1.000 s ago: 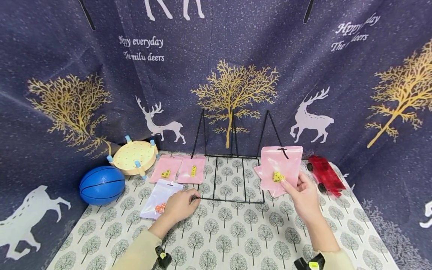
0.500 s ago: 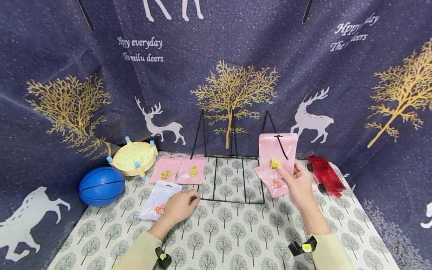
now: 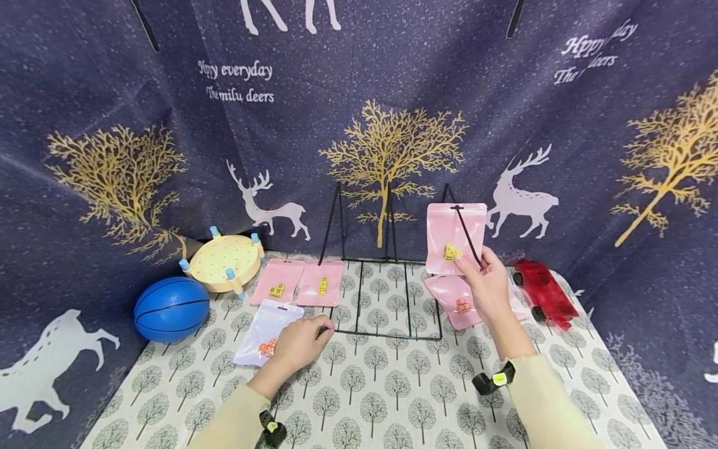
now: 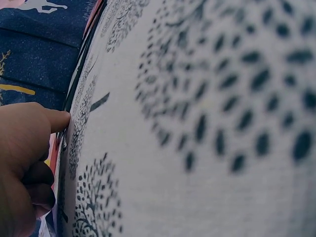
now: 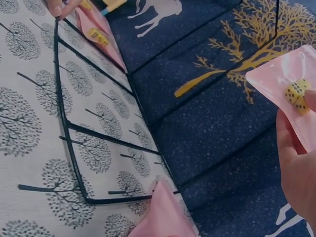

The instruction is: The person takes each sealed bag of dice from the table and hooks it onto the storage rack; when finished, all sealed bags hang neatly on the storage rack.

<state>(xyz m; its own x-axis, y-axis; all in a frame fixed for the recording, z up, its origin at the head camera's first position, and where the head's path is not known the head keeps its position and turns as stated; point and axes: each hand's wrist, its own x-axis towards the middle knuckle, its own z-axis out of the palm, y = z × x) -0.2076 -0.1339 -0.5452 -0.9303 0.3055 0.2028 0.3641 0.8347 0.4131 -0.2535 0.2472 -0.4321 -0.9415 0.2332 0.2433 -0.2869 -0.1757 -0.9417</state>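
Observation:
My right hand (image 3: 489, 288) pinches a pink zip bag (image 3: 454, 226) holding yellow dice (image 3: 450, 252), thumb in front. A slanting prong (image 3: 469, 234) of the black wire rack (image 3: 387, 335) passes through the bag's top slot and lies across its front. In the right wrist view the held bag (image 5: 274, 74) is partly cut off. At the rack's front left corner, my left hand (image 3: 297, 344) pinches the wire; in the left wrist view its other fingers (image 4: 42, 197) are curled. Beside that hand lies a whitish zip bag (image 3: 266, 321) with orange dice.
Two pink bags, an outer one (image 3: 275, 274) and an inner one (image 3: 314, 269), hold yellow dice left of the rack. Another pink bag (image 3: 449, 292) with orange dice lies below my right hand. Around them are a blue ball (image 3: 171, 310), a yellow pegged stand (image 3: 224, 259) and a red toy car (image 3: 541, 290).
My right hand has raised the pink bag and shifted it slightly left along the prong, uncovering the pink bag with orange dice below. The left hand stays at the rack corner.

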